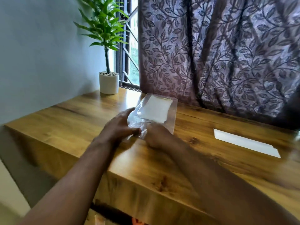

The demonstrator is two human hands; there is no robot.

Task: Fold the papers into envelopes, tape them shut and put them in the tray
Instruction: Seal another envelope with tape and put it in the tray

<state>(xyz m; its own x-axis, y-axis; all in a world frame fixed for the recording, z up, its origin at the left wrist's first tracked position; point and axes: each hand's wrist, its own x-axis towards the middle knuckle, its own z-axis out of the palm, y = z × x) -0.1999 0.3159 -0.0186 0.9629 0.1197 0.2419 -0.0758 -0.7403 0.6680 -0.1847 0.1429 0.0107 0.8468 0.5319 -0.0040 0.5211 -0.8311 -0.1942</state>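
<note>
A clear plastic bag [170, 114] with white papers [156, 109] inside lies on the wooden table [73, 120], near the curtain. My left hand [120, 125] holds the bag's crumpled near end from the left, thumb against the plastic. My right hand [158, 135] is at the bag's near opening with its fingers curled into the plastic; the frame is blurred there. A folded white envelope [246, 142] lies flat on the table at the right, apart from both hands. No tray or tape is in view.
A potted green plant [108, 82] in a white pot stands at the table's far left corner by the window. A purple leaf-patterned curtain [227, 54] hangs behind the table. The table's near edge [146, 189] runs diagonally below my forearms.
</note>
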